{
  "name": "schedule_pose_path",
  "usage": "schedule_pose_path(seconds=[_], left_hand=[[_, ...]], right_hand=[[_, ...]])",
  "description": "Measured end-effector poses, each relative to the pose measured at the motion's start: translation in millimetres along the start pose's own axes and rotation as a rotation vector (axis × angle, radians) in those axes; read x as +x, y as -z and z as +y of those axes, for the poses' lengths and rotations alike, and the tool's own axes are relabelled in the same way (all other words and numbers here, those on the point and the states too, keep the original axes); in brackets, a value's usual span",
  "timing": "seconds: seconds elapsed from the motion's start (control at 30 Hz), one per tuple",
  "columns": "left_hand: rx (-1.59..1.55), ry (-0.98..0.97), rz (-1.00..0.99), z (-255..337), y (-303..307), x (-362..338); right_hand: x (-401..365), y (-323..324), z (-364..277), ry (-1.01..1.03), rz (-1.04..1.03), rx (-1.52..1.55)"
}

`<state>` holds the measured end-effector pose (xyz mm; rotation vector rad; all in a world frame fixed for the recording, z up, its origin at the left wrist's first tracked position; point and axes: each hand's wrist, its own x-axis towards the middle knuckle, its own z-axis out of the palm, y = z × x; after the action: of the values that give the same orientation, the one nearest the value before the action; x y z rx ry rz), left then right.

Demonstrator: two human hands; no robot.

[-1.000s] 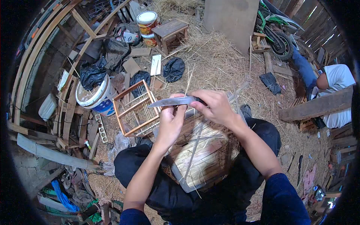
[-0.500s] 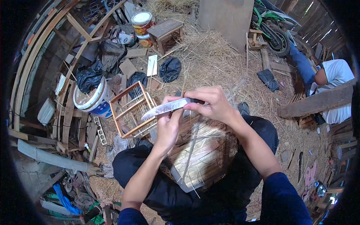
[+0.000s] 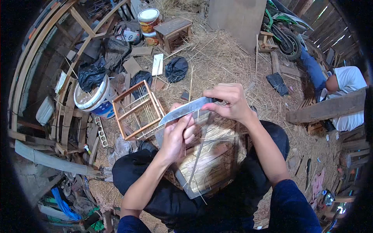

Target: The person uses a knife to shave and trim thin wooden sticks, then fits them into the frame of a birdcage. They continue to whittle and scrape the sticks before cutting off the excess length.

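My right hand is closed around the dark handle of a knife, its wide blade pointing left. Below the blade my left hand is closed, thumb up against the knife, on a thin wooden strip. This strip stands up past the blade and shows again under the fist. Across my lap lies a pale, rough wooden block with several thin slivers on it. A small wooden frame with thin rods rests on the ground to the left of my left hand.
A white bucket with a black bag on top stands at left. A low stool and stacked paint tins are at the back. A person in a white shirt sits at right behind a thick beam. Straw covers the floor.
My right hand and the knife have moved right, away from my left hand, so the blade crosses the strip nearer its tip. My left hand has shifted slightly right.
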<state>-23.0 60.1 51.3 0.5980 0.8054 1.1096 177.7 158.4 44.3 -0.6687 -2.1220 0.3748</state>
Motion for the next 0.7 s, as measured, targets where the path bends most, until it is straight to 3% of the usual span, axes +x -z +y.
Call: schedule_pose_path(seconds=[0.2, 0.23, 0.27, 0.3, 0.33, 0.43, 0.5, 0.57, 0.7], left_hand=[[-0.024, -0.015, -0.029, -0.7, 4.4, -0.9], [-0.004, -0.016, -0.055, -1.2, 5.3, -2.7], [0.209, -0.056, -0.113, -13.2, -0.1, -12.6], [0.102, 0.042, -0.247, -16.0, -6.6, -22.3], [0.139, -0.006, -0.193, -19.4, -3.9, -20.2], [0.291, -0.251, 0.048, -20.2, 30.8, 2.6], [0.236, -0.141, 0.153, -4.4, 42.5, 1.0], [0.095, -0.072, 0.126, -2.0, 49.0, -3.5], [0.200, -0.057, 0.167, -15.9, 43.3, -7.9]], right_hand=[[2.0, -3.9, 6.6, 0.028, 0.029, -0.056], [0.6, -2.8, 24.6, -0.212, 0.247, 0.011], [0.2, 4.4, 46.8, -0.453, 0.465, 0.074], [5.2, 28.1, 55.6, -0.570, 0.481, -0.121], [11.3, 46.6, 58.8, -0.679, 0.496, -0.317], [-1.3, 28.6, 36.2, -0.379, 0.309, -0.211], [-9.3, 12.1, 21.1, -0.152, 0.109, -0.355], [-15.1, -13.5, 14.3, -0.159, 0.027, -0.196], [-9.0, -38.5, -18.4, -0.077, -0.174, -0.031]])
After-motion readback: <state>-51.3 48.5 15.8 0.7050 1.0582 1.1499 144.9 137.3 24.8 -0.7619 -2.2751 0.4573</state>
